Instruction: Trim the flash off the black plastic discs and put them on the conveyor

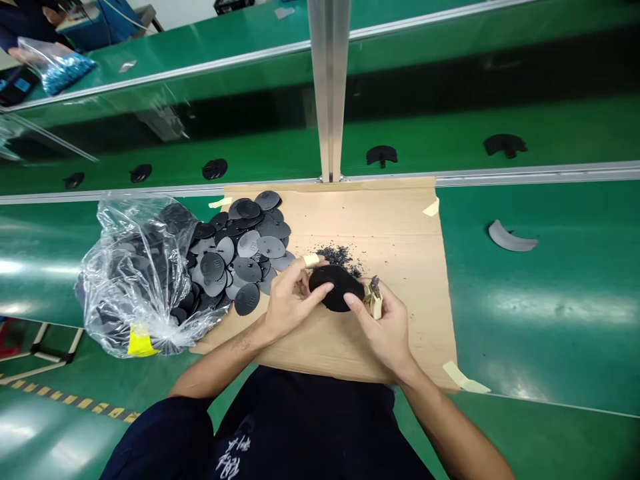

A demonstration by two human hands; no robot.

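Note:
A black oval plastic disc point(336, 288) is held over the cardboard sheet between both hands. My left hand point(296, 293) grips its left end, thumb on top and fingers partly hidden beneath. My right hand point(384, 323) pinches the right end with the thumb on the face. Beige tape point(375, 303) wraps a finger of the right hand, with dark material at its tip; I cannot make out whether it is a tool. Pale tape point(311, 260) covers a left fingertip. Just beyond the disc lie black plastic crumbs point(340, 257). Left of my hands spreads a pile of similar discs point(247, 269).
A clear plastic bag point(135, 267) full of discs stands left of the taped cardboard point(400, 233). Black parts point(382, 155) lie along the green belt behind a metal post point(329, 93). One curved grey piece point(511, 238) rests at right. Another person point(30, 27) is at far left.

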